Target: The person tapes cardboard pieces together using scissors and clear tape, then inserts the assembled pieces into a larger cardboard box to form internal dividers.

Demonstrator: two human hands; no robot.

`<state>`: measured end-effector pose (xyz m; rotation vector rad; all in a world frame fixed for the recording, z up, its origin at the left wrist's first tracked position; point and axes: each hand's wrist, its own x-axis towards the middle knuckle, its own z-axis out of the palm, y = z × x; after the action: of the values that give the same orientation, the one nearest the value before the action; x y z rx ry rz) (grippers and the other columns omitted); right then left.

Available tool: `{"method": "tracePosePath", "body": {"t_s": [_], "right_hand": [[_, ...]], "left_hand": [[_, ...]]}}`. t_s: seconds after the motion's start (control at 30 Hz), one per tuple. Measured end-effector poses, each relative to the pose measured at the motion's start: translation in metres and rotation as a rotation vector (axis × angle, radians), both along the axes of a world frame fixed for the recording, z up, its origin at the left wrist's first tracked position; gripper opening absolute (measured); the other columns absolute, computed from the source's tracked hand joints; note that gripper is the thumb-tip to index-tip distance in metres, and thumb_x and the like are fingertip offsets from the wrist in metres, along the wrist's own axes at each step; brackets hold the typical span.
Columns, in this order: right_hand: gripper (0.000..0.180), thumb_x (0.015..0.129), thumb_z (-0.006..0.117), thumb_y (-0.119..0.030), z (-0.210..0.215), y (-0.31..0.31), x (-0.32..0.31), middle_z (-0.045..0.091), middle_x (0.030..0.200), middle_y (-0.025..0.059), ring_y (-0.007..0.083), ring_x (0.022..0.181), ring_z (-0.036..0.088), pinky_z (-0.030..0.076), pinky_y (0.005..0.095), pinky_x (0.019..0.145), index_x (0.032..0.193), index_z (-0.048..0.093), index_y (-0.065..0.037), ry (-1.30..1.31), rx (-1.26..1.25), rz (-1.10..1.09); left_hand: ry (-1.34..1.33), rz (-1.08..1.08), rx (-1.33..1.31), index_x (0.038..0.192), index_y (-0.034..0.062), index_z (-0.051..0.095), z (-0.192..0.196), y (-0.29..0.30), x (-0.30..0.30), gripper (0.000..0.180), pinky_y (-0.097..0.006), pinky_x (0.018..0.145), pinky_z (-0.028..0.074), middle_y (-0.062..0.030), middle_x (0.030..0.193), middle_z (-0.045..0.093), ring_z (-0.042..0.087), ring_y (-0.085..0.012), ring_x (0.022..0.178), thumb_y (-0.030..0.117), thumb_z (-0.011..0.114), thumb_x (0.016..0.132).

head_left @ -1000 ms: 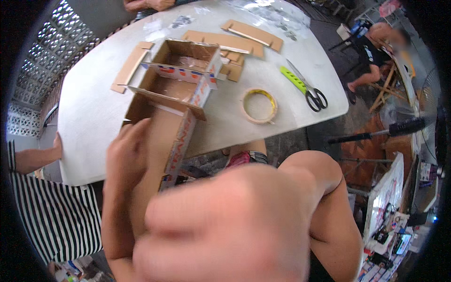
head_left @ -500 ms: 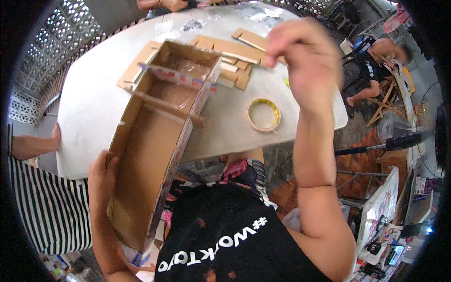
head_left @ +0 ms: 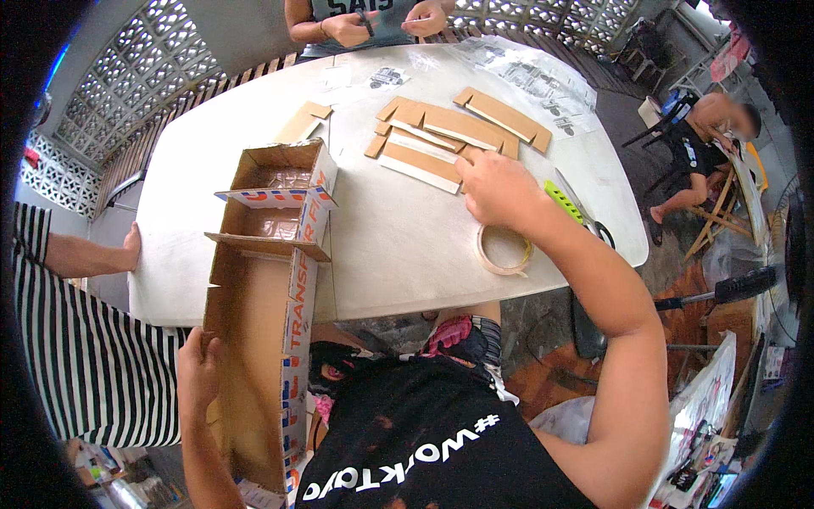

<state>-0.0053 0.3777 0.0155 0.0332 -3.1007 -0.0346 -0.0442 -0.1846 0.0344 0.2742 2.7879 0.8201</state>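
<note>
A long open cardboard box [head_left: 292, 373] with two cross dividers slotted into its far part leans over the table's near left edge. My left hand [head_left: 198, 369] is closed around its left wall, thumb on the inside. Over the table, my right hand [head_left: 502, 188] reaches to a group of notched cardboard pieces [head_left: 479, 127]. Its thumb and fingers close on the end of a pale-edged cardboard strip [head_left: 420, 165]; the fingertips are partly hidden. Just below that wrist lies a roll of tape [head_left: 486, 256].
A bright green tool [head_left: 563, 201] and scissors [head_left: 604, 232] lie right of my forearm. Clear plastic sheeting [head_left: 543, 81] covers the far right of the white table [head_left: 390, 254]. One co-worker's hands [head_left: 346, 30] are at the far edge; another's hand [head_left: 132, 246] rests at the left.
My right hand has come down from mid-air to the cardboard pieces. The box has swung more upright in view, still in my left hand. The view has shifted, showing the far co-worker's hands more.
</note>
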Motion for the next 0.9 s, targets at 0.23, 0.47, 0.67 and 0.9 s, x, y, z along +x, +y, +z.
{"method": "tracePosePath", "body": {"t_s": [0.23, 0.47, 0.67, 0.9], "right_hand": [[0.028, 0.086, 0.068, -0.01, -0.014, 0.015, -0.01, 0.072, 0.106, 0.0209, 0.0411, 0.102, 0.073, 0.06, 0.0529, 0.089, 0.113, 0.067, -0.002, -0.006, -0.094, -0.017], [0.029, 0.086, 0.069, -0.008, 0.007, 0.04, -0.025, 0.067, 0.12, 0.0216, 0.0398, 0.122, 0.065, 0.056, 0.0505, 0.101, 0.113, 0.068, -0.001, 0.043, -0.076, -0.15], [0.028, 0.086, 0.07, -0.003, -0.003, 0.05, -0.031, 0.068, 0.121, 0.0213, 0.0393, 0.121, 0.065, 0.057, 0.0488, 0.101, 0.114, 0.07, -0.002, -0.067, 0.059, -0.077], [0.014, 0.092, 0.071, -0.009, -0.012, 0.051, -0.036, 0.075, 0.11, 0.0168, 0.0332, 0.103, 0.078, 0.064, 0.0461, 0.085, 0.099, 0.079, -0.001, 0.054, 0.308, 0.123]], "left_hand": [[0.006, -0.045, 0.007, 0.116, -0.0075, 0.061, -0.002, 0.016, -0.002, 0.015, -0.037, 0.087, 0.054, -0.0221, 0.103, 0.076, 0.07, -0.0281, 0.092, 0.003, 0.061, 0.106], [0.02, -0.037, -0.157, 0.114, -0.0076, 0.062, 0.007, 0.036, -0.012, 0.019, -0.04, 0.089, 0.055, -0.0248, 0.101, 0.074, 0.07, -0.037, 0.095, 0.006, 0.067, 0.102], [0.825, -0.258, -0.204, 0.126, -0.0035, 0.069, 0.035, 0.126, -0.03, 0.031, -0.053, 0.109, 0.047, -0.0257, 0.131, 0.066, 0.06, -0.0442, 0.128, 0.008, 0.07, 0.097], [0.655, -1.004, -0.304, 0.131, 0.0057, 0.067, -0.007, 0.359, -0.05, 0.041, -0.055, 0.117, 0.042, -0.0154, 0.13, 0.064, 0.059, -0.0343, 0.132, 0.007, 0.062, 0.091]]}}
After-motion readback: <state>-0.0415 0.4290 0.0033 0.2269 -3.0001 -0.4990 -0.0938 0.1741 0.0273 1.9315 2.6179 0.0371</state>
